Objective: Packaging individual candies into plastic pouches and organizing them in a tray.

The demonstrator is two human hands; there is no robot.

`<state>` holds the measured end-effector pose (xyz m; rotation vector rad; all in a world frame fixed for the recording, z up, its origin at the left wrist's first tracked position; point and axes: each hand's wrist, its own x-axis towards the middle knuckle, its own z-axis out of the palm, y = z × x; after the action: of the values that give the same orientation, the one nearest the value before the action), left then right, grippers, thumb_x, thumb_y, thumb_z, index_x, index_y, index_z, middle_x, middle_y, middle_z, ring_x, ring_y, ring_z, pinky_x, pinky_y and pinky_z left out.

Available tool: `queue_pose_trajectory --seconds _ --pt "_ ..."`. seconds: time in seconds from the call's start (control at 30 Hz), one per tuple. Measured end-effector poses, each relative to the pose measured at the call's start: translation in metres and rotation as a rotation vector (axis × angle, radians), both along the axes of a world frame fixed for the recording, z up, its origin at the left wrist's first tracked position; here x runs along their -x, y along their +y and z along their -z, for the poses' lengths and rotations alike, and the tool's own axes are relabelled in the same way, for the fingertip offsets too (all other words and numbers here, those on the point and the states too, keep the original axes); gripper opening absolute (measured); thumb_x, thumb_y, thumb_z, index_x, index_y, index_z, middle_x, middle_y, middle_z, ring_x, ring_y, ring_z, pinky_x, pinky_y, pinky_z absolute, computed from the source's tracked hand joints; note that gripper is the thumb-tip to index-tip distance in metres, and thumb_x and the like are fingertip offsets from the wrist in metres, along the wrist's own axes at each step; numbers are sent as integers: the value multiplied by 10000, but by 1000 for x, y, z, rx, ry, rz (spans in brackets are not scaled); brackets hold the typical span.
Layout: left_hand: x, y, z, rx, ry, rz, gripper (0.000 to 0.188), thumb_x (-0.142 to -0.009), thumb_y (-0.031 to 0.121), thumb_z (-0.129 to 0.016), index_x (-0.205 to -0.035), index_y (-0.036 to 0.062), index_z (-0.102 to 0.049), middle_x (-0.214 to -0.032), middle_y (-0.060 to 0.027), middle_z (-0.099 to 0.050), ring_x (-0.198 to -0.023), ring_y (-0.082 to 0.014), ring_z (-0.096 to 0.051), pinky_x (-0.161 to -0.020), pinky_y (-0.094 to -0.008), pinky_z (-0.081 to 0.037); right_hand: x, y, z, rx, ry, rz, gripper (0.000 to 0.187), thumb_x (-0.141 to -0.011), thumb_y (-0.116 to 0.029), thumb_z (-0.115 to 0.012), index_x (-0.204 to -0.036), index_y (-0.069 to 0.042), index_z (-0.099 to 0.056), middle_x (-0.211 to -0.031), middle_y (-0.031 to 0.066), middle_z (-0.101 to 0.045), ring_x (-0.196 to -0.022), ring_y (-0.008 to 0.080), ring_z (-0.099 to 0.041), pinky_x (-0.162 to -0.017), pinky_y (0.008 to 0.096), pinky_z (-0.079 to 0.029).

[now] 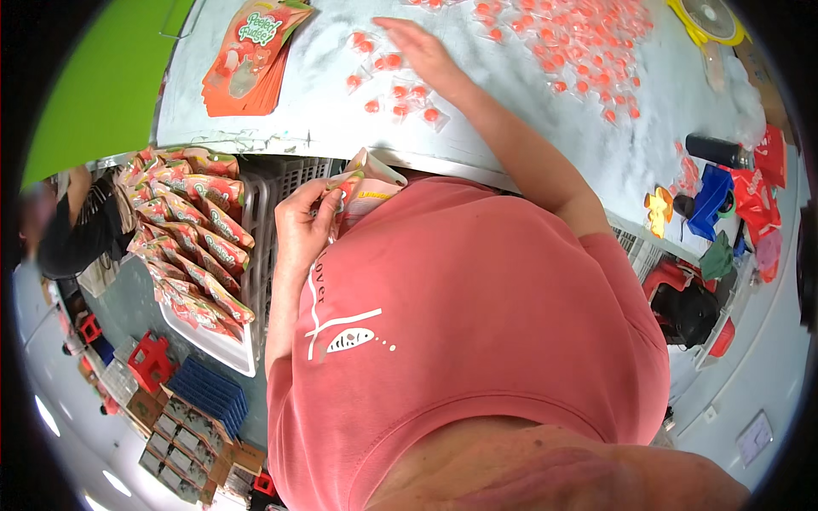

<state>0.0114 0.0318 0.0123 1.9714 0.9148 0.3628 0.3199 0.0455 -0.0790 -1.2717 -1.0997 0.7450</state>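
At the table's near edge, close against my shirt, my left hand (305, 223) pinches a candy pouch (375, 189) whose top gapes upward. How much the pouch holds is hidden. My right hand (423, 58) reaches over the table with its fingers stretched out and nothing gripped. Just beside its palm lies a small group of clear-wrapped red candies (400, 109). A bigger spread of the same wrapped candies (579, 55) covers the table farther right. Left of the small group rests a stack of flat printed pouches (243, 81), orange-red with green tops.
Filled pouches (192, 234) stand in rows in a white crate (243, 362) at my left. A yellow round scale or tape-like item (711, 19), a dark bottle (718, 152) and a blue tape dispenser (709, 203) lie at the table's right end. Another person (81, 230) is at far left.
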Motion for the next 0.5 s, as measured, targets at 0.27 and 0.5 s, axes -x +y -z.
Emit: queue_pose_trajectory --seconds 0.27,0.5 --pt "-6 -2 -19 116 79 -39 132 -883 27 -660 -1007 -14 -680 -793 -150 -663 -696 -201 -653 -659 -302 -506 -5 -95 1 -1 -245 155 346 -1027 -120 -435 -1334 -10 -551 -1360 105 -543 -1301 207 -468 -1105 314 -335" --pt "-8 1 -12 -21 25 52 128 -908 41 -620 -1007 0 -690 -773 -134 -660 -651 -170 -623 -622 -285 -487 13 -101 2 -1 -323 265 356 -1022 -94 -425 -1349 4 -522 -1373 129 -524 -1296 235 -476 -1097 325 -348"
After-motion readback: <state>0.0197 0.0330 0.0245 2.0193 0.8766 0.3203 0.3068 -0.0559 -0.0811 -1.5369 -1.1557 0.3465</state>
